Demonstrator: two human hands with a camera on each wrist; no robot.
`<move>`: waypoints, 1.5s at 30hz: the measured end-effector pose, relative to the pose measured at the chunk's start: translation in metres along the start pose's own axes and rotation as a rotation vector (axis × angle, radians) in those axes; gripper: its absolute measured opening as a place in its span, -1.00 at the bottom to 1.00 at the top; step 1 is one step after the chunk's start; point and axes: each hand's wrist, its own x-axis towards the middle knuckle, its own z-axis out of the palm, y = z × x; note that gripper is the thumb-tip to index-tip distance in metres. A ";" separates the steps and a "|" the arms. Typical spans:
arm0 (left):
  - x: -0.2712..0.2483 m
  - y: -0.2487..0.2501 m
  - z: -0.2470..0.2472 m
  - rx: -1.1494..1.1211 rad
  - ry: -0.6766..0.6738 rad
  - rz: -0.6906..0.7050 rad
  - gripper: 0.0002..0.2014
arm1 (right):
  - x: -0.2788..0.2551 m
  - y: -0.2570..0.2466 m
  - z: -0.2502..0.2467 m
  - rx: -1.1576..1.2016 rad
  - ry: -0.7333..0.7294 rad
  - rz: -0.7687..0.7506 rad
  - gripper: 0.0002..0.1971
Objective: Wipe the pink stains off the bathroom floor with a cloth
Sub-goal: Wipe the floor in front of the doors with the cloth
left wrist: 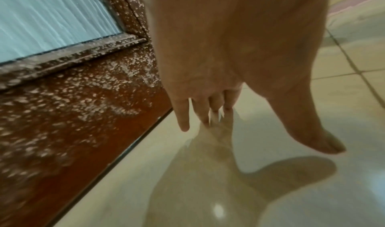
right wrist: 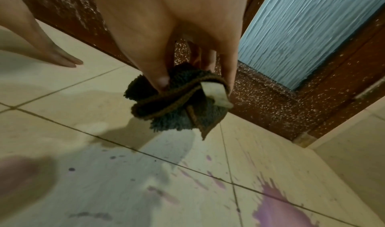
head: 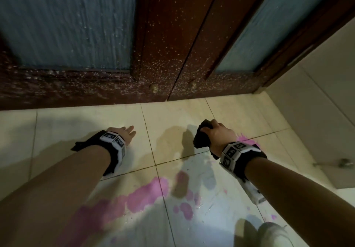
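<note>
A: Where is the cloth (right wrist: 177,102)?

B: Bunched in the right hand (head: 219,135), off the tiled floor (head: 86,127), over the tile in front of the door (head: 172,45). The thumb and fingers are curled round the folds, so it is clamped. A pale tag (right wrist: 214,93) sticks out of the bundle.

A: Why held up like that?

B: My guess is that it is being carried toward a stain, gathered into a pad so that it can press down. It touches no pink now.

A: How many stains?

B: I count three main patches. One pink splash (head: 247,141) lies just under the right wrist, beside a grout line. One large pink smear (head: 138,194) runs toward the near left edge of the floor. One smaller pink blot (head: 185,209) sits just right of that smear. Small specks lie around them; too many and too faint to count.

A: And the left hand (head: 125,134)?

B: Fingers (left wrist: 183,115) straight and apart, holding nothing, low over a bare tile near the foot of the door. Whether the fingertips touch the tile I cannot tell. It looks placed as a brace while the person leans forward.

A: Anything else?

B: One cloth, two hands, two door leaves with blue glass panels (head: 67,21), and one pale shoe (head: 272,235) at the near right edge.
</note>
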 end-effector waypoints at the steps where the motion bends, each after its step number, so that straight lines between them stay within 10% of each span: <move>1: -0.001 -0.006 0.004 -0.026 -0.030 0.000 -0.23 | 0.006 -0.003 0.004 -0.006 -0.001 -0.019 -0.48; 6: -0.002 -0.014 0.017 -0.145 -0.092 -0.091 0.07 | 0.045 0.003 0.008 -0.002 0.049 -0.115 -0.55; 19: -0.013 0.041 0.009 -0.349 -0.179 -0.394 -0.07 | 0.183 0.102 0.002 0.131 0.106 0.110 -0.57; 26: -0.027 0.063 0.014 -0.555 -0.161 -0.491 0.04 | 0.180 0.055 0.032 0.436 0.041 0.137 -0.44; 40: 0.024 0.045 0.017 -0.604 -0.071 -0.467 0.19 | 0.073 -0.030 0.082 0.193 0.069 -0.925 -0.36; 45: 0.022 0.041 0.020 -0.627 -0.062 -0.446 0.23 | 0.148 -0.020 0.035 0.328 0.263 -0.563 -0.51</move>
